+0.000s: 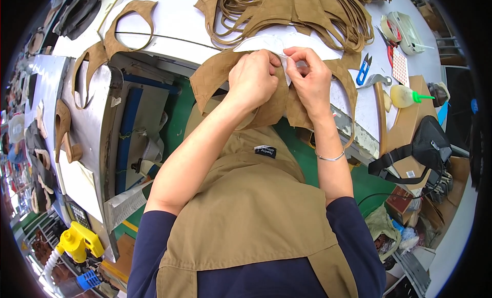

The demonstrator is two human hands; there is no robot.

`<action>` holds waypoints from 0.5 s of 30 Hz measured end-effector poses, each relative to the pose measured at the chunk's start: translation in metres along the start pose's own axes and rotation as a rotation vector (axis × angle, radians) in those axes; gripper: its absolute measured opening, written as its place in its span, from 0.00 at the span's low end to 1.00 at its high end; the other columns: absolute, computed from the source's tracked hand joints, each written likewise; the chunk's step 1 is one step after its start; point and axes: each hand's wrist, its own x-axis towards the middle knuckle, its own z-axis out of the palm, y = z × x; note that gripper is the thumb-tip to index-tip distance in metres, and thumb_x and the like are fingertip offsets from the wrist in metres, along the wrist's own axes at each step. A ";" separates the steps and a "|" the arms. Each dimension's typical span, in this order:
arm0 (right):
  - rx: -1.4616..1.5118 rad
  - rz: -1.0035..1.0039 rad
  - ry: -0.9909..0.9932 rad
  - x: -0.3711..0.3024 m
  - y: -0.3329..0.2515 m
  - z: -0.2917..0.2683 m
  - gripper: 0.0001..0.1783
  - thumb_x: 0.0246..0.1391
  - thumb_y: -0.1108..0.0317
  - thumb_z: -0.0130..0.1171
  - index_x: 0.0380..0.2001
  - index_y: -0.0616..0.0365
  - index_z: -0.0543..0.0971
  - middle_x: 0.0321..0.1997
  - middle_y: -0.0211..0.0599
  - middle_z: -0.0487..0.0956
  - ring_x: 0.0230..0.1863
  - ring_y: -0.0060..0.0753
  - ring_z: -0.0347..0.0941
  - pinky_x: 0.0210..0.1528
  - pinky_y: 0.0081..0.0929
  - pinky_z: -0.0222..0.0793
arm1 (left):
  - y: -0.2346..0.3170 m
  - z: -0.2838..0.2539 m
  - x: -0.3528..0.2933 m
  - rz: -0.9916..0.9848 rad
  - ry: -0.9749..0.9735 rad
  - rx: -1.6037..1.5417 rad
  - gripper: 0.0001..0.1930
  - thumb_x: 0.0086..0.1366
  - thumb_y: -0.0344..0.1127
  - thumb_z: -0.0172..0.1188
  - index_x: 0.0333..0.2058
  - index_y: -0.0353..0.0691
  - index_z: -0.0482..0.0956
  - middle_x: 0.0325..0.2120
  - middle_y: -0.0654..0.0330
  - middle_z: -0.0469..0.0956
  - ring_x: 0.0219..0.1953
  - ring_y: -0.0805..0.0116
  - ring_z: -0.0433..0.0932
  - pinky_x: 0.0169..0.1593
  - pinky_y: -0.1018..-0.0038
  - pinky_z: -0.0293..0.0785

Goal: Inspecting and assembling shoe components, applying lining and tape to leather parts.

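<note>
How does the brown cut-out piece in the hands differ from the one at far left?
Handling: left hand and right hand are on the held piece; no hand touches the far-left piece.
Place: the held piece is in front of the person; the far-left piece lies partly on the white tabletop.
Trim: a white strip shows at the held piece, none on the far-left piece.
Shared: brown, with curved outlines.

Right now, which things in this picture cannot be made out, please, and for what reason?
In the head view:
- Left hand: some fingertips are hidden by its own curled fingers.
- Brown woven piece: partly covered by the left hand.
- Pile of brown pieces: its far end is cut off by the top edge.
- Background items: at the left rim, too small and blurred to identify.
</note>
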 end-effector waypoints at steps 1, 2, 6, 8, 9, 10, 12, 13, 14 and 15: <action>-0.012 -0.003 0.003 0.000 -0.001 0.000 0.03 0.51 0.79 0.59 0.30 0.63 0.75 0.39 0.36 0.81 0.30 0.22 0.76 0.26 0.19 0.74 | -0.001 0.001 0.000 0.005 0.018 0.000 0.15 0.52 0.26 0.58 0.41 0.41 0.79 0.33 0.60 0.80 0.43 0.58 0.77 0.46 0.63 0.73; -0.023 -0.006 0.006 0.000 -0.002 0.000 0.03 0.51 0.79 0.59 0.30 0.63 0.75 0.39 0.36 0.81 0.30 0.22 0.76 0.26 0.19 0.74 | -0.002 0.001 0.000 0.011 0.036 0.000 0.15 0.52 0.26 0.58 0.40 0.41 0.79 0.33 0.59 0.80 0.43 0.58 0.77 0.47 0.63 0.73; -0.031 -0.026 0.022 -0.001 0.000 0.000 0.03 0.52 0.79 0.59 0.30 0.63 0.74 0.38 0.36 0.81 0.29 0.22 0.76 0.26 0.19 0.74 | -0.006 -0.003 -0.005 0.093 0.114 -0.028 0.15 0.51 0.28 0.61 0.40 0.40 0.79 0.30 0.60 0.78 0.35 0.61 0.79 0.42 0.66 0.75; 0.042 0.071 0.013 0.000 0.007 -0.004 0.03 0.52 0.79 0.58 0.31 0.63 0.74 0.36 0.36 0.82 0.27 0.21 0.75 0.27 0.20 0.74 | 0.005 -0.013 -0.014 0.303 0.050 0.180 0.19 0.49 0.26 0.63 0.43 0.40 0.78 0.33 0.58 0.78 0.39 0.59 0.78 0.45 0.65 0.74; 0.042 0.076 0.011 0.000 0.004 -0.006 0.03 0.52 0.79 0.58 0.31 0.63 0.74 0.36 0.36 0.82 0.27 0.21 0.75 0.27 0.20 0.74 | 0.012 -0.023 -0.013 0.300 0.047 0.179 0.19 0.49 0.26 0.63 0.43 0.40 0.78 0.33 0.58 0.78 0.39 0.59 0.78 0.45 0.65 0.74; -0.017 0.047 -0.049 0.002 -0.002 -0.010 0.03 0.53 0.78 0.58 0.31 0.63 0.74 0.34 0.35 0.82 0.26 0.21 0.74 0.27 0.20 0.73 | 0.021 -0.035 -0.009 0.510 0.179 0.330 0.21 0.48 0.25 0.63 0.44 0.40 0.77 0.35 0.58 0.78 0.41 0.58 0.77 0.47 0.65 0.73; -0.076 0.018 -0.114 0.000 -0.005 -0.011 0.03 0.53 0.78 0.58 0.32 0.63 0.74 0.33 0.34 0.82 0.25 0.21 0.74 0.28 0.21 0.73 | 0.013 -0.045 0.012 0.824 0.285 0.465 0.26 0.46 0.25 0.63 0.49 0.41 0.74 0.40 0.57 0.77 0.48 0.56 0.74 0.50 0.66 0.71; -0.007 0.006 -0.177 0.001 -0.004 -0.008 0.03 0.53 0.77 0.58 0.32 0.63 0.74 0.31 0.34 0.81 0.25 0.21 0.74 0.28 0.21 0.72 | -0.001 -0.045 0.028 0.796 0.154 0.456 0.24 0.47 0.25 0.63 0.47 0.41 0.76 0.39 0.57 0.78 0.47 0.57 0.74 0.49 0.66 0.71; 0.058 -0.004 -0.235 0.002 -0.005 -0.007 0.03 0.54 0.77 0.58 0.32 0.63 0.74 0.30 0.33 0.80 0.25 0.21 0.73 0.28 0.21 0.72 | -0.010 -0.044 0.039 0.769 0.020 0.444 0.21 0.48 0.26 0.62 0.44 0.41 0.78 0.38 0.57 0.78 0.46 0.57 0.75 0.47 0.66 0.72; 0.045 -0.001 -0.232 0.002 -0.006 -0.007 0.04 0.54 0.76 0.58 0.33 0.63 0.75 0.29 0.34 0.79 0.25 0.22 0.74 0.29 0.21 0.73 | -0.011 -0.045 0.044 0.772 0.015 0.444 0.21 0.48 0.26 0.62 0.44 0.41 0.78 0.38 0.57 0.78 0.46 0.57 0.75 0.47 0.66 0.72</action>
